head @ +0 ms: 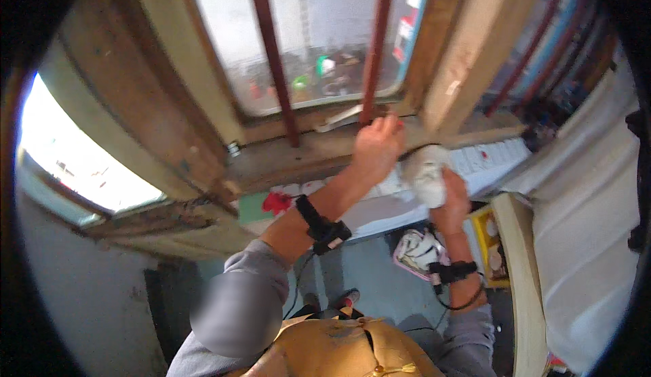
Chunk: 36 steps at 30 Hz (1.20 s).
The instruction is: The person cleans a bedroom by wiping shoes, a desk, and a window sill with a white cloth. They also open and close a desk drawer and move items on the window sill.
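My left hand (379, 145) is at the window sill (264, 158), its fingers curled by the foot of a dark red window bar (374, 56). A speck of red shows at the fingertips; whether anything is pinched there is hidden. My right hand (455, 199) grips a white rounded object (424, 176), perhaps bunched cloth or a bag, just below the sill. A thin dark cord or edge curves along its top. Close to my left hand, a pale flat strip (341, 118) lies on the window ledge.
Below the sill runs a white-covered ledge (391, 214) with a red cloth-like item (277, 203) at its left. A pink basket (419, 250) and a yellow container (491, 247) stand lower right. A pale curtain (585, 224) hangs right; a wooden post (478, 46) rises beside the window.
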Motion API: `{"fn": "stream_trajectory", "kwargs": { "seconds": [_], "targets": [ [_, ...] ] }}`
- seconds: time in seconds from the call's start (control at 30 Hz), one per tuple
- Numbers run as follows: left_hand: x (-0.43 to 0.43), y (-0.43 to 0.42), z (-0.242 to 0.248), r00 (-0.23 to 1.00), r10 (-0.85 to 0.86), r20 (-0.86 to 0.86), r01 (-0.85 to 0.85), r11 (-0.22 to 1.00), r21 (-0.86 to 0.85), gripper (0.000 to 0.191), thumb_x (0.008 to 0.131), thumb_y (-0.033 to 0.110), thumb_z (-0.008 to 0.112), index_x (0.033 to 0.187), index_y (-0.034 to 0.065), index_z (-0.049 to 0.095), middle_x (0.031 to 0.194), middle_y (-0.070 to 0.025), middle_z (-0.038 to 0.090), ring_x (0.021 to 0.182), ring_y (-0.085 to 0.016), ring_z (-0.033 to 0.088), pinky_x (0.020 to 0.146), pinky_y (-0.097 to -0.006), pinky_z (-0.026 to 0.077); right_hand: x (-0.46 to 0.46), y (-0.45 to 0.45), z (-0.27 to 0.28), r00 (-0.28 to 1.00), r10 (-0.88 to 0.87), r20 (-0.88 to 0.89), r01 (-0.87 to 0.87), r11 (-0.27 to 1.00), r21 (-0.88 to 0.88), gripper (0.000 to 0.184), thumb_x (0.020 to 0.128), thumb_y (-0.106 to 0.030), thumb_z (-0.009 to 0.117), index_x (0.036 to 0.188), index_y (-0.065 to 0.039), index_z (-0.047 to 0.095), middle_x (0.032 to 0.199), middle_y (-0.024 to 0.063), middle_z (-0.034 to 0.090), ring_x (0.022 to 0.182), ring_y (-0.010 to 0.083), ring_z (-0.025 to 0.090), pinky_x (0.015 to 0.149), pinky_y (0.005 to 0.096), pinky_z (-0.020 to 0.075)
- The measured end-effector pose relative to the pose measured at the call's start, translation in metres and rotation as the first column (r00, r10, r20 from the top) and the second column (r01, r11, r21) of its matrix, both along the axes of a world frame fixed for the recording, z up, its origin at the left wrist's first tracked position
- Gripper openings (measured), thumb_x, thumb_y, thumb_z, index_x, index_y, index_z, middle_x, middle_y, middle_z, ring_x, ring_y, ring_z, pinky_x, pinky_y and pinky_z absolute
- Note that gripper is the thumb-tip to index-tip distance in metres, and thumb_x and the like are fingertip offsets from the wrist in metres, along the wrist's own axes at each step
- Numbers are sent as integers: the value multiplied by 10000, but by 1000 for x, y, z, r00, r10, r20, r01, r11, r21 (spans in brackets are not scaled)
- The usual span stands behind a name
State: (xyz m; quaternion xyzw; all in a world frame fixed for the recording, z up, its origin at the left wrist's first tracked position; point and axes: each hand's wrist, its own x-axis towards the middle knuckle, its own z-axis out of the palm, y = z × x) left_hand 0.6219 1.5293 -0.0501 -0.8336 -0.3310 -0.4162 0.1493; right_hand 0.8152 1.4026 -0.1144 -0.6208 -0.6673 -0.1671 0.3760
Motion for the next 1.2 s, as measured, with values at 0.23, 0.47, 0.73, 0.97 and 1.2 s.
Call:
{"fn": "stream_trajectory", "kwargs": {
  "seconds": [0.23, 0.47, 0.73, 0.97, 1.2],
  "targets": [
    [-102, -95, -22, 984, -61, 168, 92, 979, -183, 165, 753, 81, 670, 915, 79, 642, 1092, -120, 602, 933, -313, 597, 786, -428, 503, 105, 29, 1, 943, -311, -118, 282, 936, -211, 500, 749, -162, 710, 1220, -76, 565, 1174, 175, 610, 1115, 379, 539, 953, 474, 434],
    [-238, -111, -35, 947, 279, 158, -201, 901, -385, 295, 748, 125, 740, 1022, 69, 643, 1056, -132, 604, 972, -328, 581, 821, -418, 489, 75, 18, -4, 930, -365, 30, 364, 912, -190, 456, 766, -150, 680, 1201, -68, 570, 1197, 160, 607, 1110, 385, 538, 960, 473, 427],
    [-246, -92, -42, 999, 13, 42, 9, 867, -498, 360, 746, 185, 754, 1071, 88, 633, 1065, -132, 577, 1017, -334, 537, 869, -432, 453, -37, 3, 0, 962, -268, 48, 272, 954, -126, 492, 706, -48, 695, 1178, -91, 565, 1233, 113, 591, 1135, 359, 522, 959, 450, 438],
    [-248, -76, -46, 992, -111, 55, 124, 878, -462, 291, 753, 164, 748, 1016, 94, 644, 988, -110, 566, 978, -334, 513, 850, -427, 433, -90, -2, 3, 959, -283, 1, 281, 952, -121, 489, 694, -32, 682, 1166, -89, 568, 1241, 105, 590, 1126, 363, 525, 930, 459, 449],
    [-255, -72, -52, 972, -161, 170, 226, 839, -495, 228, 768, 151, 734, 965, 74, 649, 949, -113, 571, 962, -338, 522, 837, -429, 436, -143, -3, 2, 958, -282, -50, 277, 957, -90, 530, 634, 3, 673, 1148, -92, 588, 1228, 110, 597, 1130, 350, 517, 910, 460, 442]
  ]
}}
